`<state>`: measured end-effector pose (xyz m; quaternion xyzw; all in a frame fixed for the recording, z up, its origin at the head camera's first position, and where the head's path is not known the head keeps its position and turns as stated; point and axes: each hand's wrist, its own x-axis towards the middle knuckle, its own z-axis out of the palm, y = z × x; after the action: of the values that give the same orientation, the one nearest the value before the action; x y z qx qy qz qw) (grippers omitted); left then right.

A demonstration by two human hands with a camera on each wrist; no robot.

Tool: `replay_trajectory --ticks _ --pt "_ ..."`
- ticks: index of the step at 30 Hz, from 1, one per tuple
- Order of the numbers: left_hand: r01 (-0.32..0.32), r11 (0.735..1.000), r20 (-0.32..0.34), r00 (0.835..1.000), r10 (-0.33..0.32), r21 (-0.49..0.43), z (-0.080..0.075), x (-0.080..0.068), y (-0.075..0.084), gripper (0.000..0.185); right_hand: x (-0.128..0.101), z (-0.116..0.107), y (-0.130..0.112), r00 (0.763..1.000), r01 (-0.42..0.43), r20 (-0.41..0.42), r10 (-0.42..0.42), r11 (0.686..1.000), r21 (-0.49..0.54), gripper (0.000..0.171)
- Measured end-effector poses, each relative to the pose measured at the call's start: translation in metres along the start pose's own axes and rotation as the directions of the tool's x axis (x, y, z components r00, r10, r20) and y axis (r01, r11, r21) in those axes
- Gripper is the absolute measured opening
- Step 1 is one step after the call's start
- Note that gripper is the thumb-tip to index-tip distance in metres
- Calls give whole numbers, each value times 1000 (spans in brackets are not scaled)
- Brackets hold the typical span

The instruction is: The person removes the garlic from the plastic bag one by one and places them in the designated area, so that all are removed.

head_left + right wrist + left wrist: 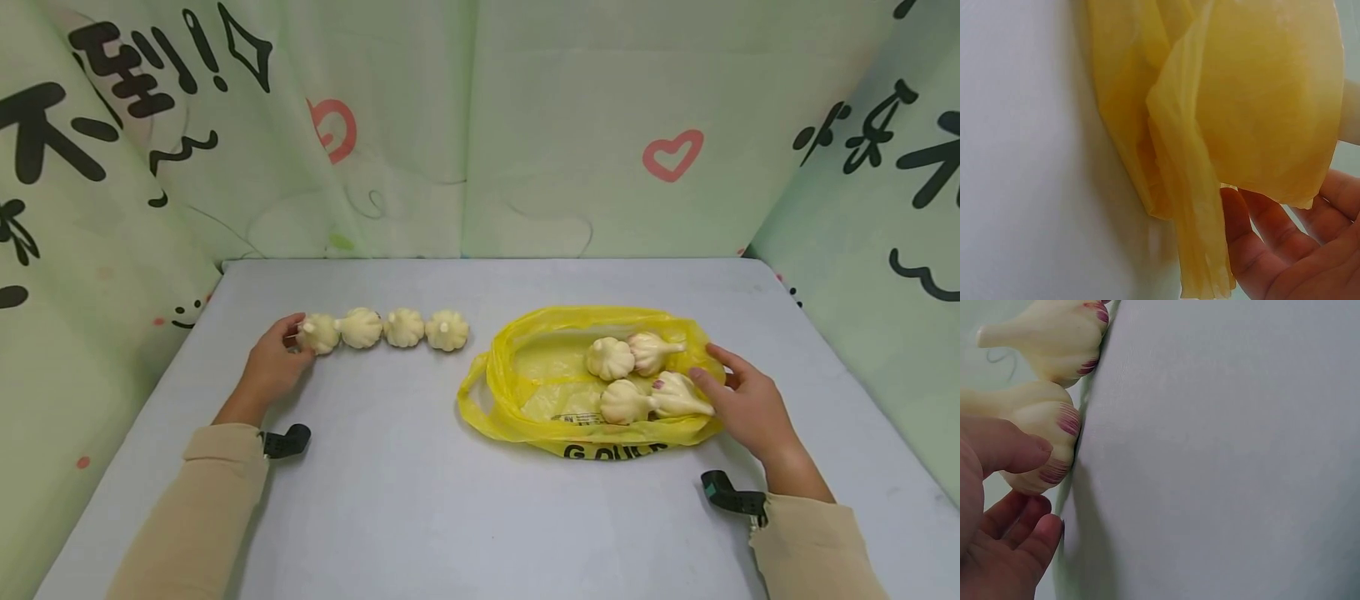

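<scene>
On the flat pale grey bench (420,500) a row of four cream-white garlic bulbs lies side by side, left of the middle. The left hand (272,367) rests at the left end of that row, and its grip grasps the end bulb, a cream-white garlic bulb with purple streaks at its base (318,333): the left wrist view shows the thumb (1010,450) pressed on the bulb's (1038,440) side and the fingers curled beneath it. The second bulb of the row (361,327) touches the held one; in the wrist view it (1054,337) sits just above, its stem pointing left. The third bulb (404,327) and fourth bulb (447,330) follow to the right, each just beside its neighbour.

Right of the row, a crumpled thin yellow plastic bag with black lettering (525,392) lies open on the bench. Four more cream-white garlic bulbs sit inside it in a cluster (637,375), towards its right side. The right hand (746,404) lies at the bag's right edge, with fingertips touching the plastic near the nearest bulb. The right wrist view shows the fingers (1260,237) loosely bent under a hanging fold of the bag (1241,112); its grip is relaxed and clasps nothing firmly.

Pale green cloth printed with black characters and pink hearts (600,125) hangs behind and beside the bench. Both forearms wear beige sleeves (202,508).
</scene>
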<state>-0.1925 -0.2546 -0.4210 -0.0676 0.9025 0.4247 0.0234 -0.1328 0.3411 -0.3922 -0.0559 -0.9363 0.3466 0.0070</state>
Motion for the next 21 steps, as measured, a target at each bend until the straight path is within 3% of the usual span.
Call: replay_trajectory --ticks 7,12,16,21 --pt "-1 1000 -11 1000 1 11 -5 -6 6 71 -1 0 0 1000 -1 0 1 1000 2 70" --pt "-11 1000 -53 999 10 -19 -14 -17 16 74 -2 0 1 1000 -10 2 10 1000 11 70" --pt "-30 995 -78 997 22 -93 -21 -30 33 75 -1 0 0 1000 -11 -3 11 1000 12 71" --pt "-122 982 -97 989 109 -147 -23 -41 60 73 -1 0 -1 1000 -12 4 11 1000 20 71"
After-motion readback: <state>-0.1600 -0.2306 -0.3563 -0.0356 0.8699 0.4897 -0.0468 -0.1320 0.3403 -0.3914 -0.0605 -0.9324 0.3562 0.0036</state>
